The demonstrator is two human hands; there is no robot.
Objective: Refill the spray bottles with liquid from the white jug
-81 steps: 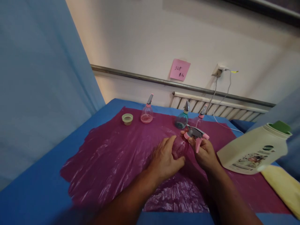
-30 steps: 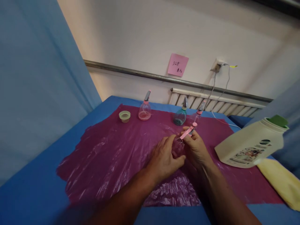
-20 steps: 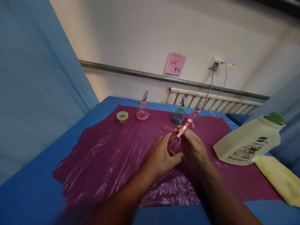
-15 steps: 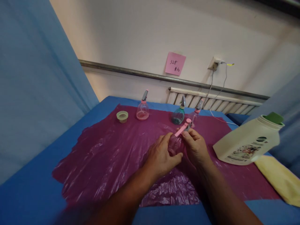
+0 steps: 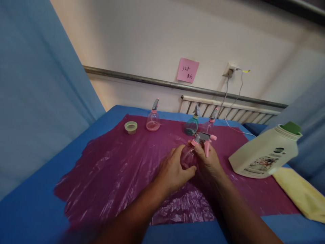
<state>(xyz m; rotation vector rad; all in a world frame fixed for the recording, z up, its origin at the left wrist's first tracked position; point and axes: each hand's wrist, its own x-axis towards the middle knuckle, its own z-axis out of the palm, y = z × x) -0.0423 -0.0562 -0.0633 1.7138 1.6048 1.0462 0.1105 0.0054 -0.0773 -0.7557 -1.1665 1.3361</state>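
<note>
My left hand [image 5: 172, 169] is wrapped round the clear pinkish body of a spray bottle [image 5: 187, 157]. At the bottle's neck, my right hand [image 5: 210, 162] pinches the pink collar below the grey and pink trigger head [image 5: 203, 137]. The nozzle points to the right, and the pink trigger hangs down over the right fingers. Some of the right fingertips are hidden behind the bottle. Just behind it stand a teal spray bottle [image 5: 191, 126] with dark liquid low inside and a clear spray bottle [image 5: 209, 127] with a pink collar.
A purple plastic sheet [image 5: 114, 162] covers the blue surface [image 5: 33, 189]. Farther left are a pink-liquid spray bottle [image 5: 153, 122] and a small greenish cup [image 5: 131, 128]. A large cream container [image 5: 264, 156] leans on the right beside a yellow cloth [image 5: 299, 193]. Cables [image 5: 225, 98] hang behind.
The trigger head has turned in my right hand, so its nozzle and trigger now face right. My left hand keeps its hold on the bottle body. The view has shifted slightly.
</note>
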